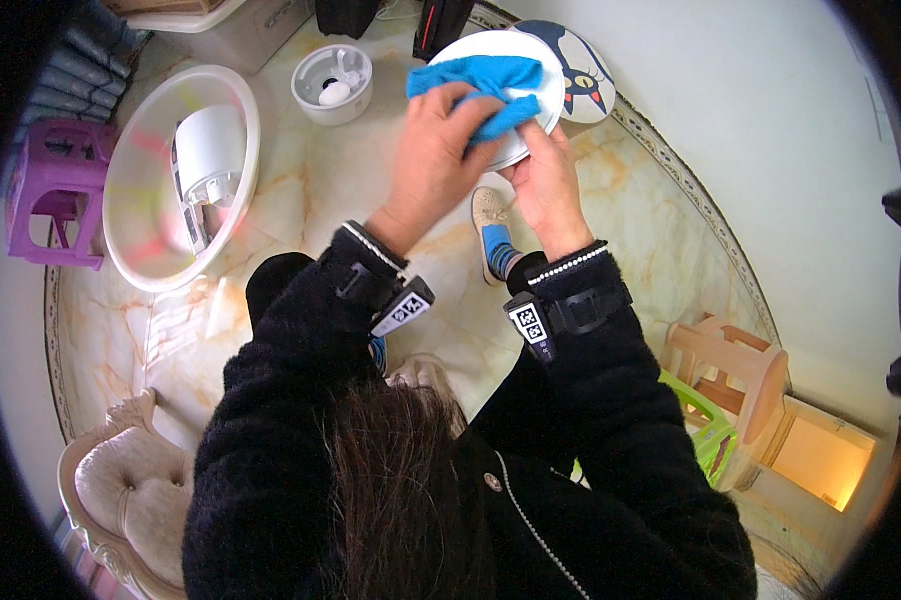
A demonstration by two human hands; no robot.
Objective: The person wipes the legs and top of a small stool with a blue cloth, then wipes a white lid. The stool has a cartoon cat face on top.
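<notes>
My left hand (450, 154) presses a blue cloth (495, 75) onto the face of a round white plastic piece (549, 97), perhaps a lid. The fingers of this hand are slightly blurred. The right hand (548, 184) grips the lower right rim of the white piece, its thumb at the edge beside the cloth. Much of the piece's face is hidden by the cloth and fingers. A round white appliance base (330, 105) with a recessed interior stands on the floor to the left of my hands.
Left on the marbled floor, a large pale basin (249, 142) holds a white cylindrical appliance part (211, 146). Beyond it stands a purple plastic stool (56, 191). A cat-patterned round seat (589, 94) is behind the white piece. A tufted chair (131, 480) and beige stool (743, 367) flank me.
</notes>
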